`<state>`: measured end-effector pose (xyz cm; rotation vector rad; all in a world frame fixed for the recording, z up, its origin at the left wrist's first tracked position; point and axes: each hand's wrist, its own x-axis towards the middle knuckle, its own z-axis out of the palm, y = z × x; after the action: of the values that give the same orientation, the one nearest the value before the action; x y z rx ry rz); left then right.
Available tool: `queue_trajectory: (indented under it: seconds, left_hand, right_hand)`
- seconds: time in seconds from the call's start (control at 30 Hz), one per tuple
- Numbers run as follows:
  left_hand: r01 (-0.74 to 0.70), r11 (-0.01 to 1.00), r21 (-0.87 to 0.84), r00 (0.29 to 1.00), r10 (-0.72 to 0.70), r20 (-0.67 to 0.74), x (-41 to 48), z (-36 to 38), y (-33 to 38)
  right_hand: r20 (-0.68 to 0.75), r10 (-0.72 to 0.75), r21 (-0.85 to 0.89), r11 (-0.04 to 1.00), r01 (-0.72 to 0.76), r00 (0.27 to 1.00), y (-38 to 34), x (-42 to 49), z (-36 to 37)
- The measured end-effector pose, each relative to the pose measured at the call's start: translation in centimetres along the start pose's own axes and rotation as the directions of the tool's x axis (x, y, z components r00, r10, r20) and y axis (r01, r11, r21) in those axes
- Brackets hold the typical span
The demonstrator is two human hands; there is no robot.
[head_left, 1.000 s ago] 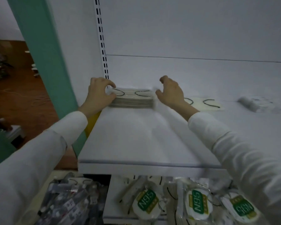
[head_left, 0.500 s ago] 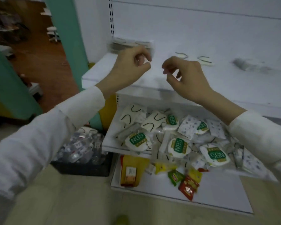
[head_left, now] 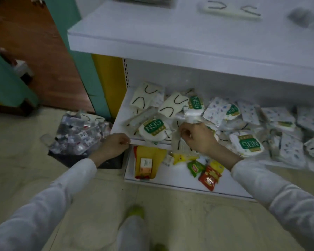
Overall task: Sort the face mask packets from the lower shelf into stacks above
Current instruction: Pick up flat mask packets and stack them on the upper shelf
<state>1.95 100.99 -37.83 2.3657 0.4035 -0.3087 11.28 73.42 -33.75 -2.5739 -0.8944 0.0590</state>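
A loose pile of face mask packets (head_left: 217, 113) covers the lower shelf (head_left: 120, 124): white ones with black ear loops, patterned ones, and N95 packets (head_left: 153, 126) with green labels. My right hand (head_left: 198, 137) pinches a clear packet with black loops (head_left: 179, 144) at the front of the pile. With its fingers curled, my left hand (head_left: 114, 144) lies against the front left edge of the lower shelf; I see nothing in it. On the upper shelf (head_left: 170, 33) there is a stack of packets (head_left: 143, 0) at the top edge, a white mask packet (head_left: 228, 9) and a blurred packet (head_left: 304, 17).
The bottom shelf holds a yellow bag (head_left: 147, 160) and red (head_left: 208, 178) and green (head_left: 196, 167) snack packets. A black bin of clear packets (head_left: 78, 134) stands on the floor to the left, beside a teal post (head_left: 91, 69). My shoe (head_left: 136, 211) shows below.
Both hands have left the stack on the upper shelf and come down to the lower shelf. My view has tilted down. My right hand now pinches a packet from the pile.
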Motion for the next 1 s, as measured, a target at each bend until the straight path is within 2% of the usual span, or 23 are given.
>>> queue_trajectory:
  seconds: [0.1,0.17,0.23,0.33,0.4,0.47,0.6,0.8,0.9,1.0]
  left_hand:
    - [0.061,0.998,-0.029,0.997,-0.062,-0.050,3.2,-0.9,-2.6]
    - [0.074,0.990,-0.117,0.993,-0.084,-0.087,5.5,-2.0,-3.5]
    - [0.063,0.989,-0.133,0.991,-0.077,-0.108,7.7,-3.0,-4.0]
    - [0.000,1.000,-0.031,0.998,-0.002,-0.059,10.6,-4.1,-4.4]
    - [-0.030,1.000,-0.007,0.999,0.029,-0.044,12.0,-4.8,-4.5]
    - [-0.031,0.999,-0.028,0.998,0.029,-0.055,13.2,-5.2,-4.6]
    - [0.008,0.985,-0.173,0.999,-0.016,-0.041,14.6,-5.0,-5.0]
    - [0.077,0.948,-0.309,0.996,-0.087,-0.019,14.9,-4.2,-5.5]
    - [0.156,0.801,-0.578,0.980,-0.200,-0.013,15.4,-4.3,-5.3]
    - [0.281,0.545,-0.790,0.947,-0.294,0.134,17.1,-3.9,-4.2]
  right_hand:
    - [0.076,0.205,0.072,0.975,-0.211,0.976,0.7,3.8,4.3]
    - [0.138,0.310,0.213,0.918,-0.334,0.941,0.6,7.0,6.6]
    - [0.181,0.434,0.349,0.811,-0.470,0.883,0.3,10.5,8.6]
    - [0.209,0.609,0.467,0.625,-0.625,0.765,-0.1,15.9,11.2]
    - [0.214,0.669,0.528,0.534,-0.660,0.712,-0.4,18.9,12.6]
    - [0.244,0.695,0.520,0.495,-0.696,0.676,-0.8,21.3,13.7]
    - [0.292,0.731,0.535,0.409,-0.739,0.616,-1.5,24.7,15.7]
    - [0.373,0.801,0.723,0.064,-0.688,0.468,-1.0,26.3,18.2]
    - [0.471,0.761,0.775,-0.115,-0.622,0.446,-1.9,25.2,17.1]
    - [0.571,0.641,0.778,-0.222,-0.588,0.514,-2.5,23.4,15.4]
